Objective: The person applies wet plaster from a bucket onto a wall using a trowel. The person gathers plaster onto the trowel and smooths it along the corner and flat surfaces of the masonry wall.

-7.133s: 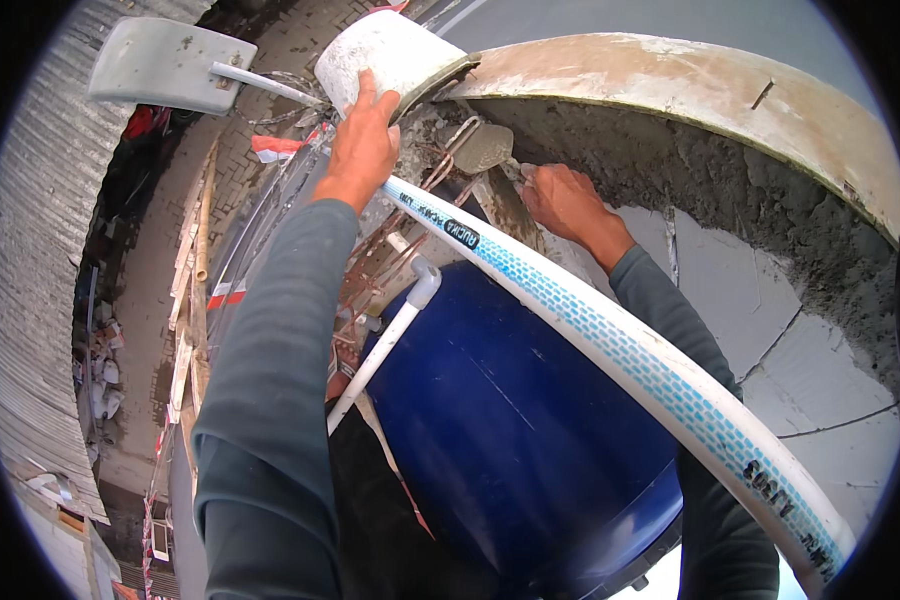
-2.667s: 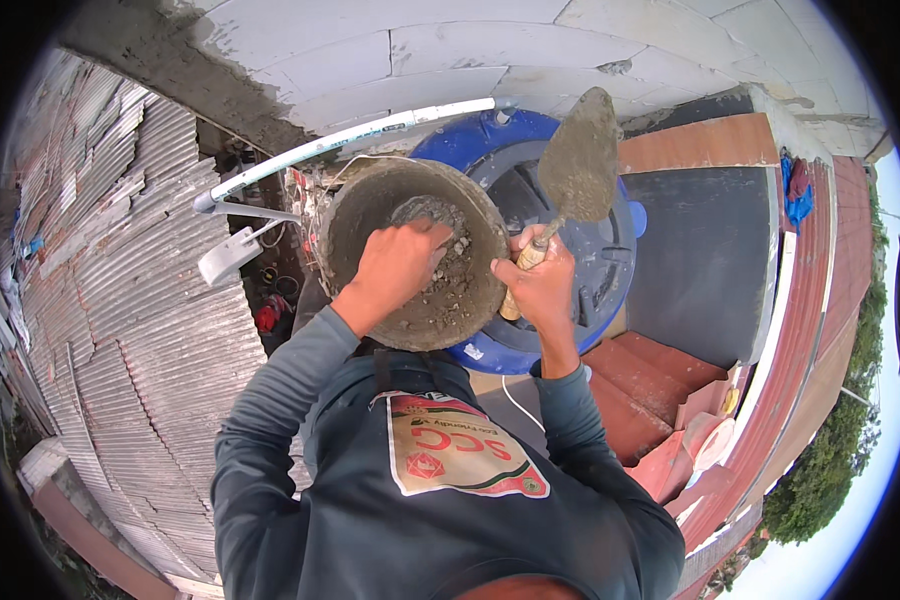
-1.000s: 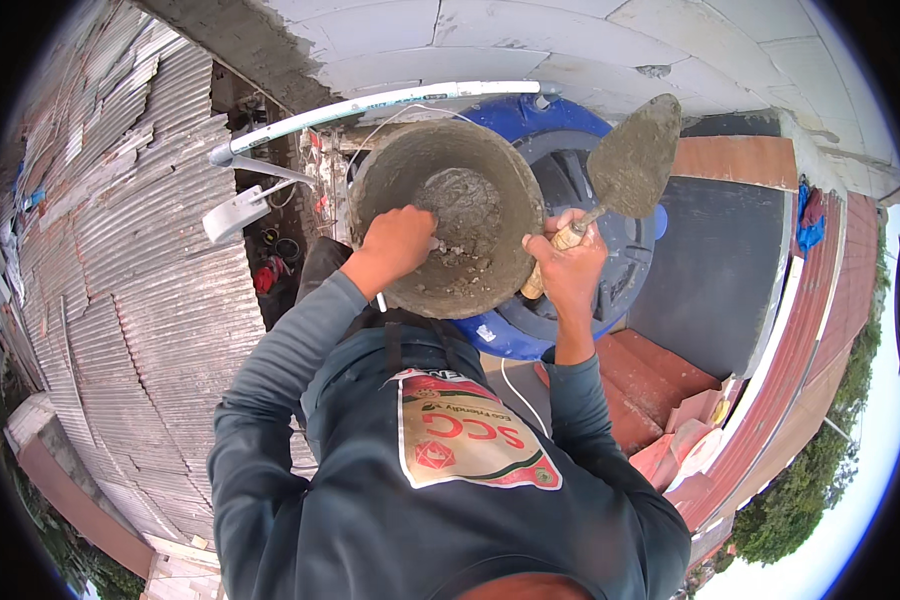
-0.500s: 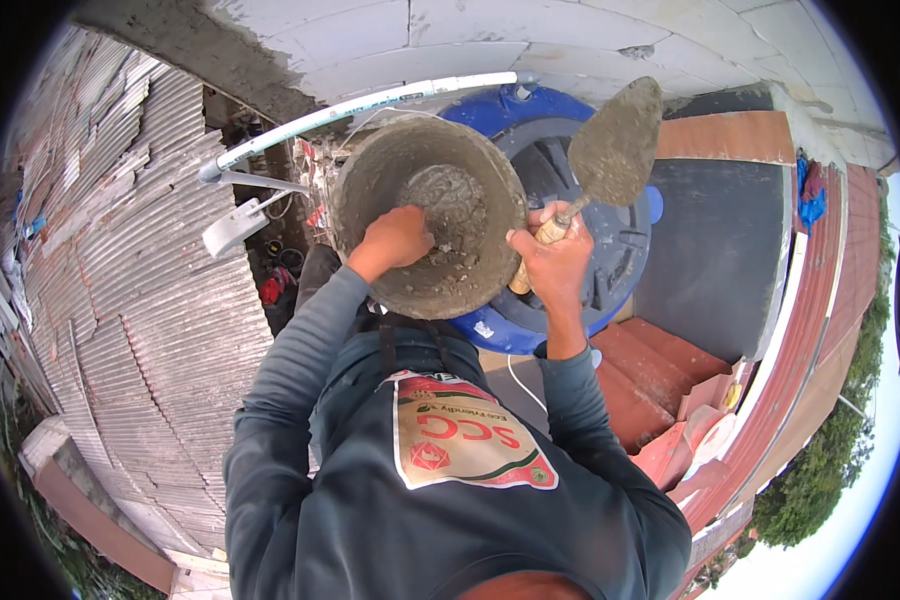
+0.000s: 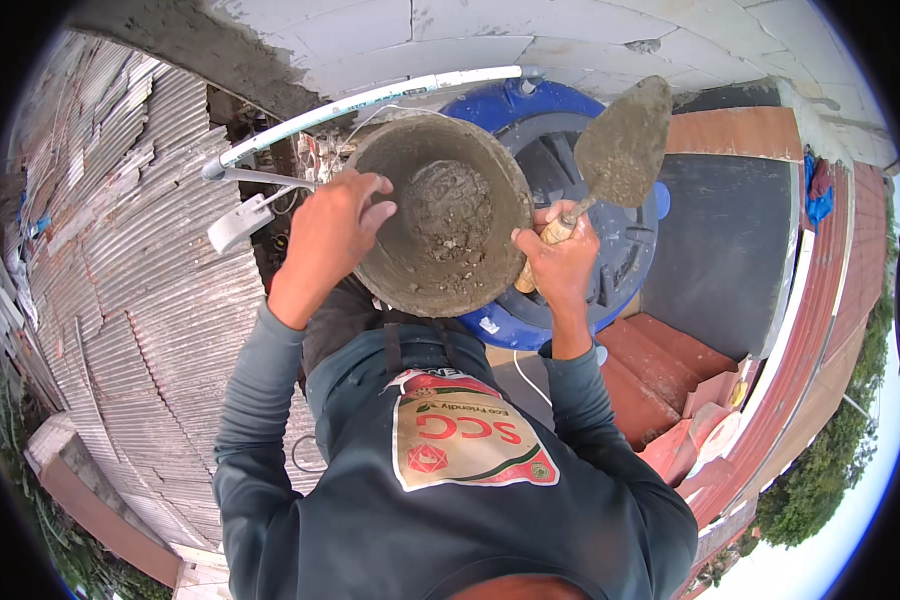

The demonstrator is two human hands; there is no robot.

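A round bucket [image 5: 370, 262] coated in grey mortar sits in front of me, with wet mortar [image 5: 450, 205] and crumbs of it at the bottom. My left hand [image 5: 332, 228] is raised at the bucket's left rim, its thumb and fingers curved but apart, with nothing visible between them. On the opposite side, my right hand [image 5: 562, 262] is closed around the wooden handle of a mason's trowel [image 5: 625, 145], its thumb by the bucket's right rim. The trowel's mortar-smeared blade points up and away over a blue-rimmed tank lid.
Behind and right of the bucket is the blue-and-black tank lid [image 5: 625, 250]. A white pipe [image 5: 370, 98] runs beyond the bucket, below a pale block wall [image 5: 470, 25]. Corrugated roofing [image 5: 150, 330] spreads out on the left; reddish metal sheets [image 5: 660, 365] and a dark panel [image 5: 715, 250] lie right.
My left hand has come up out of the bucket to its left rim, and its fingers have spread. The right hand keeps its hold on the trowel, nearly unmoved.
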